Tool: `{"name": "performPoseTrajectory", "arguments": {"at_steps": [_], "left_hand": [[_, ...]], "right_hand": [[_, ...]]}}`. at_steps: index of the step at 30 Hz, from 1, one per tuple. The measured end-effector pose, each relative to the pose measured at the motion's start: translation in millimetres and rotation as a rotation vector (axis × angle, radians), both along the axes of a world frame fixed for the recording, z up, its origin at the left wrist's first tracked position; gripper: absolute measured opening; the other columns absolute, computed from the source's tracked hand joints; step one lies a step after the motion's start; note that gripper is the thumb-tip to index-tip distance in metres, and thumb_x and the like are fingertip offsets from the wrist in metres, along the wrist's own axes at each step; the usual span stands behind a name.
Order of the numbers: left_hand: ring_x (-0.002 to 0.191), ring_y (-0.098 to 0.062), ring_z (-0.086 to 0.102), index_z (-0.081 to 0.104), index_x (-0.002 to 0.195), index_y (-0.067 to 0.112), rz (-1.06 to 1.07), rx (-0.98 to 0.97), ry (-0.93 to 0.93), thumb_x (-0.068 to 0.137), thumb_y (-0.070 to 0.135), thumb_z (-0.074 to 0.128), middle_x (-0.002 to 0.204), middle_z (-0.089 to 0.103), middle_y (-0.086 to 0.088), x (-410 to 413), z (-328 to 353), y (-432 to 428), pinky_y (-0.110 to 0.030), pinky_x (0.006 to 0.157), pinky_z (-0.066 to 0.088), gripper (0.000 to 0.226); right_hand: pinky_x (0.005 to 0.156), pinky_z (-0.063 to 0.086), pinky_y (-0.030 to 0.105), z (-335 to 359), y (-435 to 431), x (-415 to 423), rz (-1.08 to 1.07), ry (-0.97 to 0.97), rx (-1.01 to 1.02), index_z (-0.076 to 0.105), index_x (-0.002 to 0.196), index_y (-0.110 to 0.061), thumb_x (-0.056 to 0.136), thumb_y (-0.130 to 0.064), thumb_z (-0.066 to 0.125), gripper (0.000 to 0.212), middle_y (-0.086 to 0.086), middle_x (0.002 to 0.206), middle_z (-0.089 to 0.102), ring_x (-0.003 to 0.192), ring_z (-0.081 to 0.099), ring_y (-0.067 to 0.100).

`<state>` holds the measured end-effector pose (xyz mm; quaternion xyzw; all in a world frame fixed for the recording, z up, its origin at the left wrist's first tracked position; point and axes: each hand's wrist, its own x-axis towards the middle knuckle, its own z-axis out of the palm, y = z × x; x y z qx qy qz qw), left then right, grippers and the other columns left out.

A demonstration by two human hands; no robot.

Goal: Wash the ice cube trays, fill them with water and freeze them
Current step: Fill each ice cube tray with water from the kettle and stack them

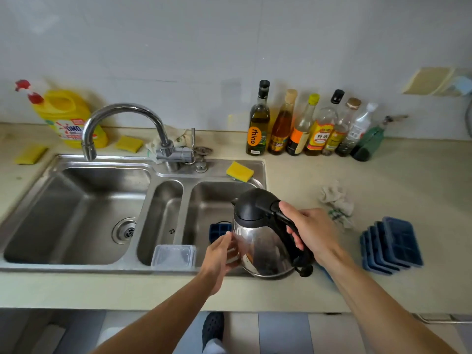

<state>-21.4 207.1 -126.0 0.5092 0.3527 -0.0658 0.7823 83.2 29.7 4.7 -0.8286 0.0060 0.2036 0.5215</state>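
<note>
Right hand point(314, 233) is curled round the black handle of a steel kettle point(260, 241), fingers wrapped under the grip and thumb lying on top near the lid, so it carries the kettle above the front of the sink's right basin. Left hand point(221, 254) is spread with fingers nearly straight, their tips laid flat against the kettle's shiny side; it holds nothing, only touches the metal. The kettle's black lid is down and its spout points away and to the left. Just behind the left fingertips, inside the right basin, lies one blue ice cube tray point(219, 231), partly hidden by the kettle. A stack of blue ice cube trays point(392, 245) sits on the tabletop point(383, 190) to the right, well apart from the sink point(76, 162), fanned so that each edge shows. A crumpled cloth point(335, 200) lies between that stack and the basin. A clear plastic container point(174, 256) rests at the front of the narrow middle basin, near the left wrist. The faucet point(122, 116) arches over the large left basin, and a yellow sponge point(240, 171) sits on the sink's back right corner. A row of bottles point(306, 129) stands against the wall behind, and a yellow detergent jug point(69, 116) stands at the far left
</note>
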Motion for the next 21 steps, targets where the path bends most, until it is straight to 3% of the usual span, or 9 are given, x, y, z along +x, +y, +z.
{"name": "performPoseTrajectory", "arguments": {"at_steps": [8,16,21], "left_hand": [[0.107,-0.032,0.071,0.067,0.118,0.009,0.037,-0.098,0.033,0.106,0.04,0.044,0.111,0.075,-0.013,-4,-6,9,-0.041,0.084,0.057,0.041],[0.109,-0.035,0.068,0.066,0.119,0.007,0.051,-0.137,0.073,0.106,0.039,0.045,0.115,0.072,-0.017,-5,-4,16,-0.049,0.094,0.056,0.041],[0.105,-0.034,0.071,0.066,0.119,0.005,0.051,-0.164,0.079,0.107,0.038,0.043,0.111,0.074,-0.017,-6,-4,19,-0.042,0.081,0.059,0.041]], "right_hand": [[0.038,0.037,0.02,1,18,4,0.07,0.01,-0.037,0.062,0.066,0.01,0.09,-0.052,0.068,0.067,0.001,0.043,0.053,0.036,0.043,0.016],[0.038,0.037,0.02,-1,31,7,0.091,0.03,-0.054,0.063,0.057,-0.004,0.089,-0.056,0.068,0.061,0.0,0.042,0.052,0.035,0.043,0.016],[0.038,0.038,0.02,-2,36,7,0.088,0.028,-0.073,0.063,0.052,-0.008,0.087,-0.058,0.068,0.061,0.002,0.042,0.052,0.035,0.043,0.016]]}}
